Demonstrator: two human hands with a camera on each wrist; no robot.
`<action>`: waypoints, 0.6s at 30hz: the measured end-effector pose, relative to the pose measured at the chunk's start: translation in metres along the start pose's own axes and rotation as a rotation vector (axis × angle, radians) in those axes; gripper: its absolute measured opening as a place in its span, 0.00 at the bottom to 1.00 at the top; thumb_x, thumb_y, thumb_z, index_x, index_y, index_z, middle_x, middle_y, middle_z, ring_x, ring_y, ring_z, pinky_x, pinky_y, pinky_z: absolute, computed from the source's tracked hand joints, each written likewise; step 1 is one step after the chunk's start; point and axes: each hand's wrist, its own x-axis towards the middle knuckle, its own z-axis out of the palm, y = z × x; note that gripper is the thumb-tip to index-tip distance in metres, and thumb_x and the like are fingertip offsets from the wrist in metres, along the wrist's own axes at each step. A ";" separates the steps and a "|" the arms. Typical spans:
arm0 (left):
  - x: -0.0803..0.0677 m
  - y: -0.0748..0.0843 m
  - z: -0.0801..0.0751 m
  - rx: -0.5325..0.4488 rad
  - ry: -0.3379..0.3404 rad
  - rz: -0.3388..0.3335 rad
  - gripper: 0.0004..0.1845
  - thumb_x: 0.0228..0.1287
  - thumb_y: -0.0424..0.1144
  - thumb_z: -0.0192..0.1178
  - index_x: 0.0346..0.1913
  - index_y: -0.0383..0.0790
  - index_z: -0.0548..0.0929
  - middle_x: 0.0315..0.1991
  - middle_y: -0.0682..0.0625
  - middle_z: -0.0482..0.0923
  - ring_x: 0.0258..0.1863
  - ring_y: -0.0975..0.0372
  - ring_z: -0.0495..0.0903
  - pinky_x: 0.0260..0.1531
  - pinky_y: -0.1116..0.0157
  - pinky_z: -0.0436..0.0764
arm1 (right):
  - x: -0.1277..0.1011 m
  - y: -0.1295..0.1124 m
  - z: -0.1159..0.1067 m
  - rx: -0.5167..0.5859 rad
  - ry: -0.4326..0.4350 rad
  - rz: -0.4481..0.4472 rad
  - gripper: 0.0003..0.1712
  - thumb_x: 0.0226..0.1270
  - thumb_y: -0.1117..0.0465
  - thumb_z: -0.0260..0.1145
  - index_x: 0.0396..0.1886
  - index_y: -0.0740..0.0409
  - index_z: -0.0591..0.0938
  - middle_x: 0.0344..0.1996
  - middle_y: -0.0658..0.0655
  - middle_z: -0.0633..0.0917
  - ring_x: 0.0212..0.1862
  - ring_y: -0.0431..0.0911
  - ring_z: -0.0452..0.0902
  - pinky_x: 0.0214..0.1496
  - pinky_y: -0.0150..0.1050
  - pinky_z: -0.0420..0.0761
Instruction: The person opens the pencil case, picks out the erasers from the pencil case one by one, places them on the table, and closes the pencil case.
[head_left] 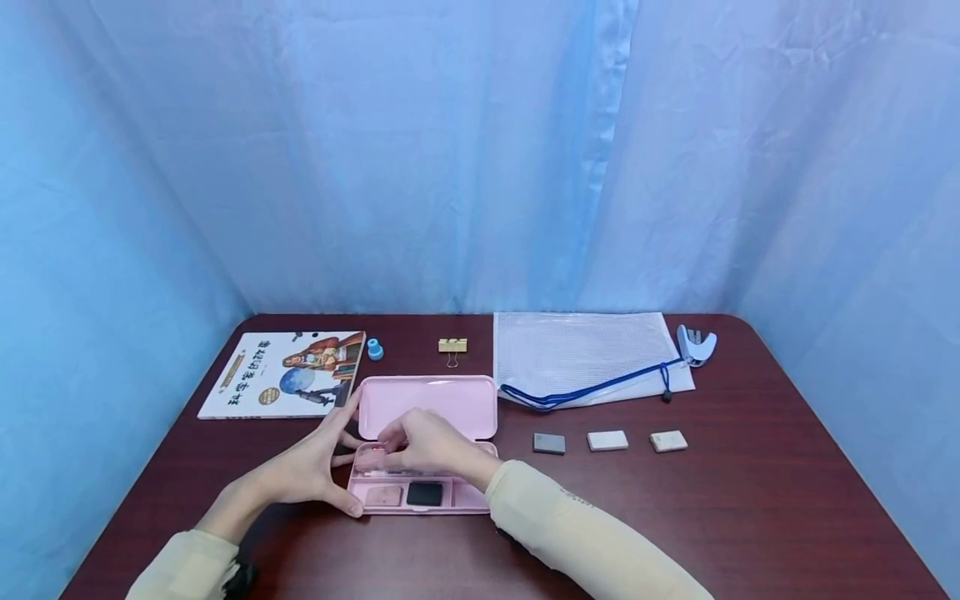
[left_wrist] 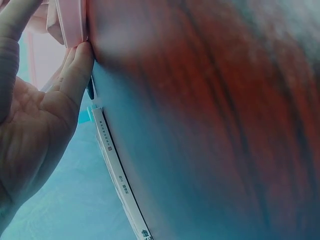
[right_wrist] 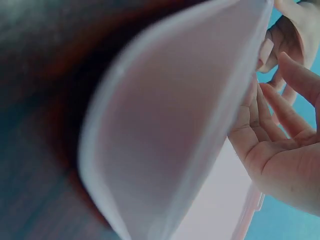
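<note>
Open case [head_left: 427,433] near the front middle of the surface [head_left: 750,517]; two erasers [head_left: 405,495] in its front compartment. Book [head_left: 288,372] behind-left, binder clip [head_left: 452,346] behind. Mesh pouch [head_left: 585,354] behind-right, stapler [head_left: 695,344] at its right. Three erasers [head_left: 607,441] in a row right of the case.

Bare table [head_left: 750,517] lies open along the front edge and right side. Toward the back edge, book [head_left: 288,372], binder clip [head_left: 452,346], mesh pouch [head_left: 585,354] and stapler [head_left: 696,344] block passage.
</note>
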 end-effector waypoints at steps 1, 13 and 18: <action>0.000 0.000 0.000 -0.001 0.001 -0.006 0.80 0.38 0.42 0.87 0.82 0.60 0.30 0.70 0.44 0.51 0.61 0.51 0.73 0.58 0.59 0.80 | 0.000 0.001 0.001 0.006 -0.004 0.001 0.13 0.61 0.63 0.77 0.45 0.59 0.90 0.28 0.46 0.89 0.30 0.30 0.78 0.39 0.23 0.78; 0.000 0.002 0.000 -0.004 -0.004 0.000 0.80 0.39 0.42 0.86 0.82 0.58 0.30 0.70 0.44 0.51 0.61 0.51 0.73 0.58 0.59 0.80 | -0.001 -0.003 0.011 -0.189 0.032 0.004 0.12 0.54 0.54 0.82 0.37 0.52 0.91 0.18 0.37 0.80 0.26 0.29 0.71 0.31 0.23 0.71; -0.001 0.001 0.000 -0.001 -0.002 -0.002 0.80 0.38 0.42 0.87 0.82 0.59 0.30 0.70 0.44 0.51 0.61 0.51 0.72 0.58 0.59 0.80 | -0.001 -0.005 0.015 -0.237 0.056 0.006 0.13 0.52 0.52 0.83 0.35 0.51 0.92 0.19 0.37 0.82 0.26 0.28 0.71 0.30 0.22 0.71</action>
